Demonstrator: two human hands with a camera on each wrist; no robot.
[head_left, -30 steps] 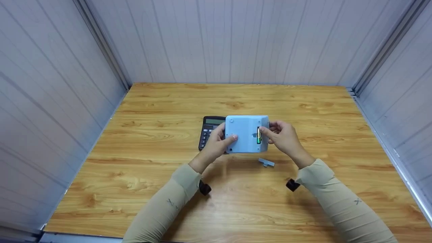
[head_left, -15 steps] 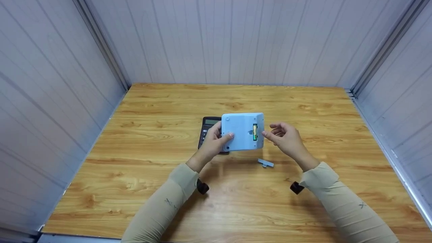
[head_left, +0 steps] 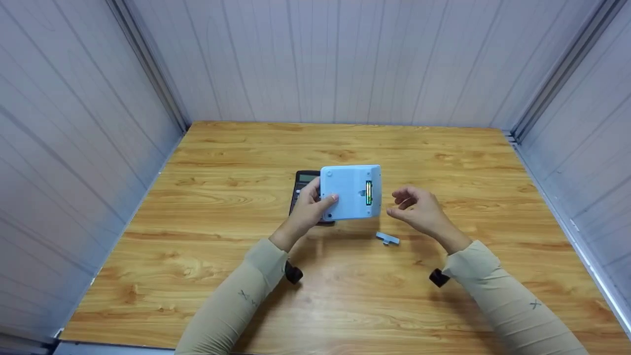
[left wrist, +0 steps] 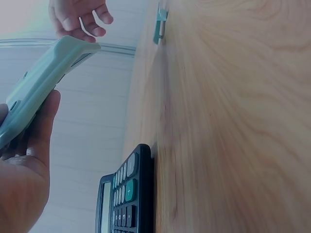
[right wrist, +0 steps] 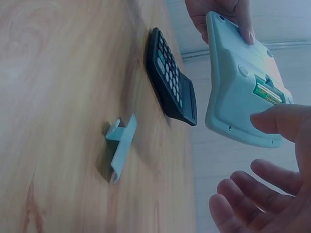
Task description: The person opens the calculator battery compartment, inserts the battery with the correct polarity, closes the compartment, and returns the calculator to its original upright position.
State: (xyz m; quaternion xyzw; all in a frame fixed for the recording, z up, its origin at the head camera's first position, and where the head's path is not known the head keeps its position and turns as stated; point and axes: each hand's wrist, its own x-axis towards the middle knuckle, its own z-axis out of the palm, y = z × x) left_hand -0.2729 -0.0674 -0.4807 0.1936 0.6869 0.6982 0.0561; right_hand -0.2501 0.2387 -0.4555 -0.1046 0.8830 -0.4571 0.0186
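Observation:
My left hand (head_left: 308,207) grips the left edge of a light blue calculator (head_left: 347,190), its thumb on the back face, which is turned up toward me. In the open compartment near its right edge lies a green and gold battery (head_left: 368,193). The right wrist view shows the same battery (right wrist: 268,92) seated in its slot. Apart from the calculator's right side, my right hand (head_left: 419,212) hovers with loosely bent fingers and holds nothing. The small blue battery cover (head_left: 387,238) rests on the table, below and left of that hand.
A black desk calculator (head_left: 300,187) lies on the wooden table (head_left: 222,276), partly hidden behind the blue one and the left hand. Its keys (right wrist: 167,68) face upward. Pale panel walls (head_left: 315,59) enclose the table at the back and both sides.
My right hand has drawn away from the battery compartment, moving right and toward me. The left hand has shifted slightly left with the blue calculator. The battery cover stays in place.

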